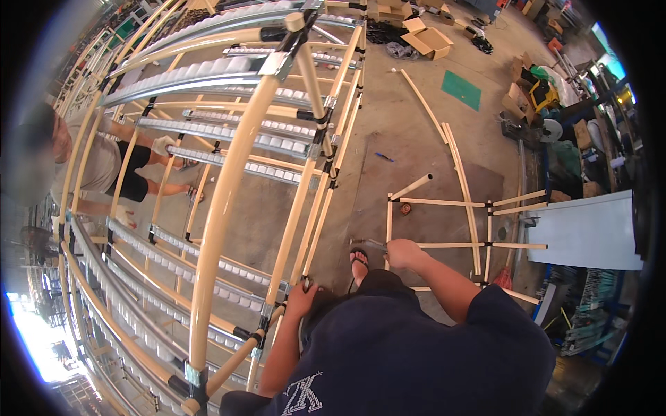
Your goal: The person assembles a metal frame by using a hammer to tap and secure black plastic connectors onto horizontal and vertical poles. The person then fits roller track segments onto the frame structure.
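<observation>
My left hand point(301, 299) is closed at the near right side of a tall rack of cream tubes point(232, 184), beside one of its uprights. Something small and dark shows at its fingertips, too small to name. To the right, my right hand point(404, 255) grips a grey metal hand tool point(374, 245) whose shaft points left, above my sandalled foot point(359, 262); its exact kind is unclear. Close by that hand stands a low frame of cream tubes point(440, 202) with black joints. Roller tracks with white wheels point(229, 132) run across the rack.
Behind the rack at left, a co-worker in gloves point(90, 149) bends forward. Long cream tubes point(454, 156) lie on the floor, with a blue pen-like object point(384, 157) and green sheet point(461, 91) beyond. Open cardboard boxes point(427, 40) stand far off; a white panel point(586, 229) is at right.
</observation>
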`<action>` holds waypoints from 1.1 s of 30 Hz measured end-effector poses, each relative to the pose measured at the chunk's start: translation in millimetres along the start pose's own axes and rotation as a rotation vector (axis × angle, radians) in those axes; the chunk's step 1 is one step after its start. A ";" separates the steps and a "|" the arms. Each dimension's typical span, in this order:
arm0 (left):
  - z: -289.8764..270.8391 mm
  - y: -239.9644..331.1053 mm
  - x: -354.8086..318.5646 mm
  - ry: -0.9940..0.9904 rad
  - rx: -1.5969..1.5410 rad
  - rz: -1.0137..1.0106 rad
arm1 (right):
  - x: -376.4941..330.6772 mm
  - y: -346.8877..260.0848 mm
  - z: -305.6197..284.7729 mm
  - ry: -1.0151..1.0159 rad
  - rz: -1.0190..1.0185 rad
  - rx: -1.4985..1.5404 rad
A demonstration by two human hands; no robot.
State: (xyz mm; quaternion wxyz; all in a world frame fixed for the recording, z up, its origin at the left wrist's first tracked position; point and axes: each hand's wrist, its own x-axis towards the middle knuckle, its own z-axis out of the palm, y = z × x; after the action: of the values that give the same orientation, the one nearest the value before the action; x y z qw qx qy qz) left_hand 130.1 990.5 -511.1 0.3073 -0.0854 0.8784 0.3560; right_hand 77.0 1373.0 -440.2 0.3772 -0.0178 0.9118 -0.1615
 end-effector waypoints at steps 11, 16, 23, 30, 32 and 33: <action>-94.0 230.6 92.9 0.153 -0.380 0.233 | 27.1 5.2 -134.6 0.482 -0.103 0.867; -116.3 263.1 128.6 0.120 -0.304 0.276 | 85.5 -11.1 -216.3 0.702 -0.255 0.723; -140.9 324.5 132.6 -0.081 -0.401 0.153 | 160.4 0.9 -277.1 0.629 -0.267 1.052; -115.7 370.0 173.6 -0.203 -0.581 0.163 | 239.9 53.1 -322.2 0.405 -0.048 1.473; -107.3 390.0 194.3 -0.101 -0.546 0.143 | 261.6 80.8 -357.6 0.428 -0.048 1.415; -102.6 402.2 205.5 -0.051 -0.528 0.133 | 273.2 95.4 -378.1 0.435 -0.065 1.309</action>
State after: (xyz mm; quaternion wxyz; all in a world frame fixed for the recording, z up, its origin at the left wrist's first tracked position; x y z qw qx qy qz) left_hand -230.9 1229.5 -346.9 0.2726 -0.0957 0.7509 0.5939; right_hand -372.1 1527.5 -405.2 0.1138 0.2190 0.6804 -0.6900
